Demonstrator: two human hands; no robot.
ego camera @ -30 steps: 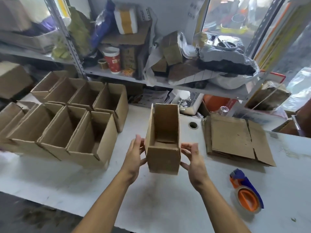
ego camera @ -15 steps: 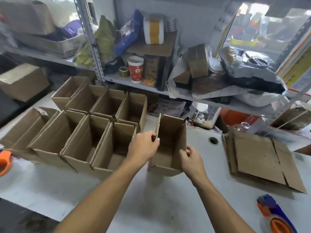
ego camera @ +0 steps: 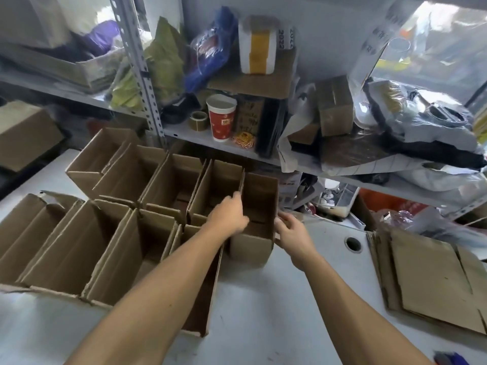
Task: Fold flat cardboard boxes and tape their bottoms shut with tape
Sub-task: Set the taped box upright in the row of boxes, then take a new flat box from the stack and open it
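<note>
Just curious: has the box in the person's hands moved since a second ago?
Yes. The box, held up over the table before, now stands at the right end of the back row of folded boxes, away from the flat cardboard stack.

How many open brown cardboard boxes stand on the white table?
9: four in the back row, four in the front row, a ninth box right of the back row. None seems hidden.
</note>
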